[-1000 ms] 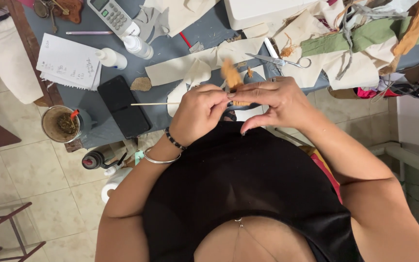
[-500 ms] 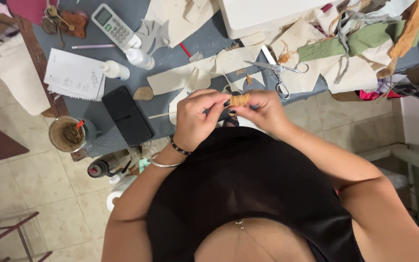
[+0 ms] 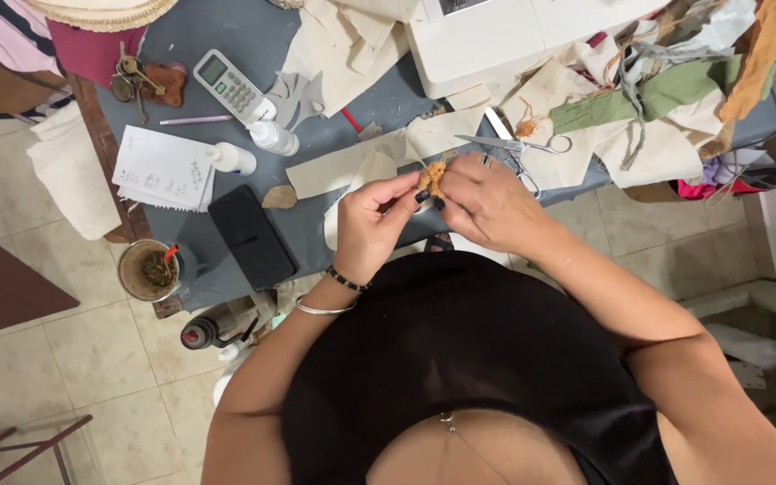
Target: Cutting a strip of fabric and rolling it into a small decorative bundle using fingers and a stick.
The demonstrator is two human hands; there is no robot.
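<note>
At the edge of the grey work table (image 3: 253, 54), two hands pinch a small fuzzy orange-brown scrap of cloth (image 3: 431, 177).

The left hand (image 3: 372, 223) and right hand (image 3: 489, 202) each nip it with fingertips, just above the table edge. It looks like they are picking at it; small, careful pulls come next. Silver metal scissors (image 3: 515, 144) lie near, a flat black phone (image 3: 251, 236) farther left.

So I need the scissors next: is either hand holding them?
No, the scissors lie on the table beyond the hands.
</note>
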